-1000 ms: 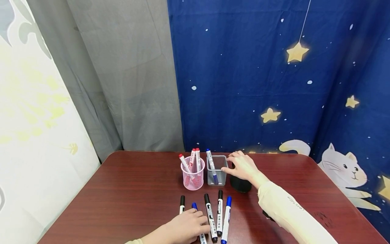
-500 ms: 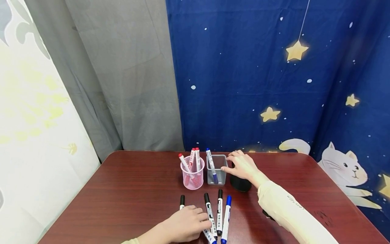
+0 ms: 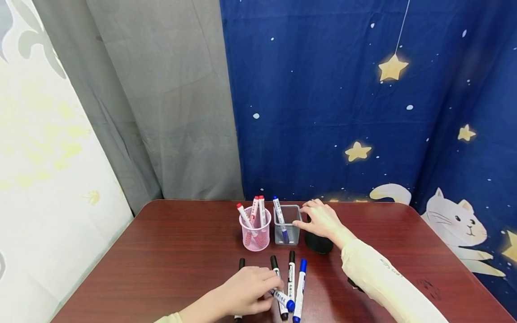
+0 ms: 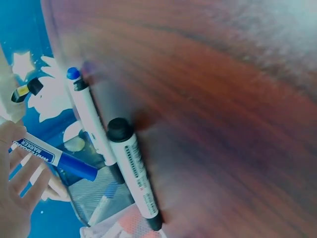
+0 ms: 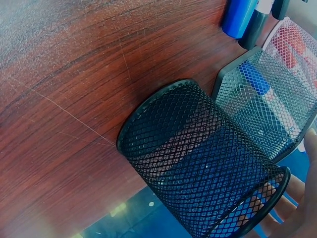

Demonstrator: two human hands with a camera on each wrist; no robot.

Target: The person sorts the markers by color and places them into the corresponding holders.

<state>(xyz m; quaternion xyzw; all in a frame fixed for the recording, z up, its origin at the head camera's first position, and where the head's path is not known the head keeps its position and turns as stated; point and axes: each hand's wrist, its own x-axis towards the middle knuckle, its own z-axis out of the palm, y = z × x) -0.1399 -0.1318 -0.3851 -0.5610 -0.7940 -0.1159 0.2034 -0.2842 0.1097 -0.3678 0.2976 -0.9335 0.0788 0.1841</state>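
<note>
My left hand [image 3: 252, 289] pinches a blue whiteboard marker [image 3: 282, 298], its blue end pointing right over the row of markers. The left wrist view shows that marker [image 4: 54, 156] tilted between thumb and fingers. My right hand [image 3: 321, 220] reaches over a black round mesh pen cup [image 3: 319, 244], thumb and fingertips at the right rim of a grey square mesh pen holder [image 3: 287, 235]. In the right wrist view the thumb [image 5: 311, 144] lies at the grey holder's rim, fingers behind the black cup's rim [image 5: 285, 183]. A blue marker [image 3: 278, 211] stands in the grey holder.
A pink mesh cup [image 3: 256, 242] holds several red markers. On the brown table [image 3: 177, 251] lie a black marker [image 3: 241, 263] partly under my left hand, two black markers further right, one of them the middle black marker [image 3: 291, 273], and a blue marker [image 3: 300, 289]. Curtains hang behind.
My left hand has picked up the blue marker and turned it, so its lower end swings right and up across a black marker. The right hand stays at the holders.
</note>
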